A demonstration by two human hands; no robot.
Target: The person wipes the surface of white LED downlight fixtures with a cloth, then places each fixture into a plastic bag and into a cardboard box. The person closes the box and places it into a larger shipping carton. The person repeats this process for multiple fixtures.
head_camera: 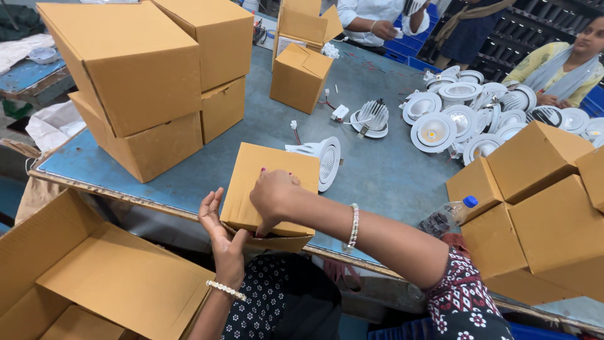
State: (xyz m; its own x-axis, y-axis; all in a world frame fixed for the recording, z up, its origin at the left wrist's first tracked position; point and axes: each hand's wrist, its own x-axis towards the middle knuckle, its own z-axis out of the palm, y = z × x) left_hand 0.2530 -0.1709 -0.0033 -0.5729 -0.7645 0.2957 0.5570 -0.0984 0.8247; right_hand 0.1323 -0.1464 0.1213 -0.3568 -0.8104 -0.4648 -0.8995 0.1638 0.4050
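Note:
A small brown cardboard box [267, 182] rests at the near edge of the blue-grey table [384, 170]. My right hand [272, 196] lies over its near side, fingers curled on the lower flap. My left hand [217, 230] presses flat against the box's left near corner, fingers spread upward. Just behind the box a white round lamp fitting [324, 160] lies on its side with a short wire.
Stacked cardboard boxes [145, 82] fill the table's left. More boxes [535, 201] stand at the right, with a plastic bottle [448, 217] beside them. Several white lamp fittings [465, 113] lie at the back right. A large open carton [94, 277] sits below left. Other people work across the table.

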